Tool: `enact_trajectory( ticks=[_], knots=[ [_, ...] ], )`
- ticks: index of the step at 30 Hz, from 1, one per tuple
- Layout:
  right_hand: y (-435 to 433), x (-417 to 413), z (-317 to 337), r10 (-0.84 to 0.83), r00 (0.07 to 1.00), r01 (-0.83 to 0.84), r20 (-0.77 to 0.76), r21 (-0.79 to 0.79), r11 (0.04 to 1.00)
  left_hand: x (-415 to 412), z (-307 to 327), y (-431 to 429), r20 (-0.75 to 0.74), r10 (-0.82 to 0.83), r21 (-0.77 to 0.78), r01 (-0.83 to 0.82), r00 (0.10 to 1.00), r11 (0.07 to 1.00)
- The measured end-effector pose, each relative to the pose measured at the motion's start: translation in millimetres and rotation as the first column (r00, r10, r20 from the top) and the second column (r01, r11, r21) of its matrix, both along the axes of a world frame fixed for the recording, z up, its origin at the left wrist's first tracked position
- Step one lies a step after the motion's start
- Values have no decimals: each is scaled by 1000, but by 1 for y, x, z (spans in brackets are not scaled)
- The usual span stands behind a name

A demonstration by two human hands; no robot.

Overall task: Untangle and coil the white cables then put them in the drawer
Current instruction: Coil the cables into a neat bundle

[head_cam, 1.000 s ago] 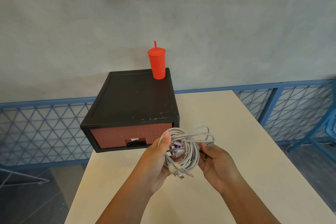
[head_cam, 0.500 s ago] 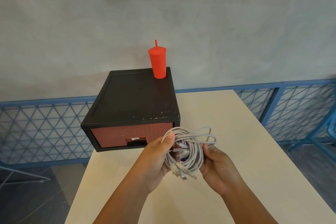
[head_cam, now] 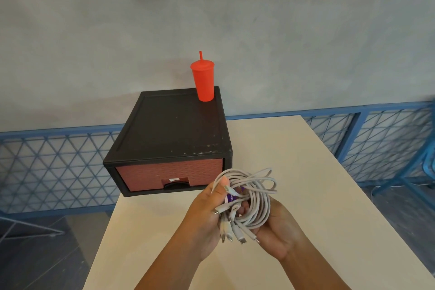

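Note:
A bundle of white cables [head_cam: 255, 198] wound into a rough coil hangs above the table, with several plug ends dangling below and a purple tag in the middle. My left hand [head_cam: 207, 216] grips the coil's left side, thumb pressed on top. My right hand [head_cam: 280, 231] cups and holds its lower right side. The black drawer unit [head_cam: 174, 129] with a brick-red drawer front [head_cam: 169, 173] stands just behind my hands, its drawer closed.
A red cup with a straw [head_cam: 203, 80] stands on the drawer unit's back right corner. The cream table [head_cam: 294, 160] stretches right and toward me. Blue mesh railing [head_cam: 51, 162] runs behind and to both sides, and floor shows past the table's left edge.
Both hands have stayed in place with the coil. My right hand has slid lower under the bundle and the loops have been pressed closer together.

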State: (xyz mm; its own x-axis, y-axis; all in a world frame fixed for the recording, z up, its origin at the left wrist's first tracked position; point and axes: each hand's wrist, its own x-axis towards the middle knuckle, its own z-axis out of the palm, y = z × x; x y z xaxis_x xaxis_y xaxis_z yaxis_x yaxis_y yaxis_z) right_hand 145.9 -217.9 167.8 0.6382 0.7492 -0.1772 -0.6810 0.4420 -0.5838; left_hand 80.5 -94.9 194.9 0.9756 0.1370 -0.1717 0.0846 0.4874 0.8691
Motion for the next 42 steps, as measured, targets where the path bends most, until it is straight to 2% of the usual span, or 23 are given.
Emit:
enact_trajectory(
  ticks=[4,7,9,11,13,15,16,18,19,20,22,24,26,29,33,37,42],
  knots=[
    [-2,0,0,27,1000,-27,0,21,999,-3,4,-2,85,-28,-3,29,996,1000],
    [-3,0,4,79,985,-74,153,-37,997,-3,8,-5,138,-45,31,41,989,999],
    [-6,0,5,98,964,-69,249,-125,990,-1,8,-5,138,5,51,-12,990,999],
    [-10,3,2,24,951,56,307,-249,967,2,7,-3,123,95,99,-108,988,989],
    [-14,7,-1,-154,918,293,366,-363,885,4,6,1,71,202,148,-210,977,966],
    [-21,6,7,-274,785,536,555,-387,750,6,3,5,21,303,246,-299,953,922],
    [-23,3,15,-258,697,607,669,-357,710,6,0,7,14,355,309,-342,935,887],
    [-21,-9,35,-90,532,615,842,-312,724,8,-4,5,38,443,428,-416,895,802],
    [-16,-16,43,50,467,579,883,-348,737,9,-5,3,56,469,470,-437,882,767],
    [-11,-21,48,216,407,545,887,-426,722,9,-5,1,69,483,503,-449,873,739],
    [-1,-28,51,473,341,530,812,-582,617,10,-3,-3,67,500,564,-447,863,695],
    [5,-29,53,516,374,536,771,-633,558,9,-1,-4,57,496,556,-440,866,705],
    [6,-28,55,516,389,527,763,-644,554,7,0,-4,54,475,509,-433,878,744],
    [11,-27,56,555,375,526,742,-664,532,3,-1,-2,53,451,468,-421,891,777],
    [14,-26,54,559,350,593,751,-640,489,1,-1,-3,90,376,514,-366,922,775],
    [14,-24,50,505,377,621,776,-616,484,2,-1,-5,140,320,565,-341,937,751],
    [17,-25,42,369,471,581,801,-596,553,2,-2,-3,163,295,584,-333,941,740]
  ],
)
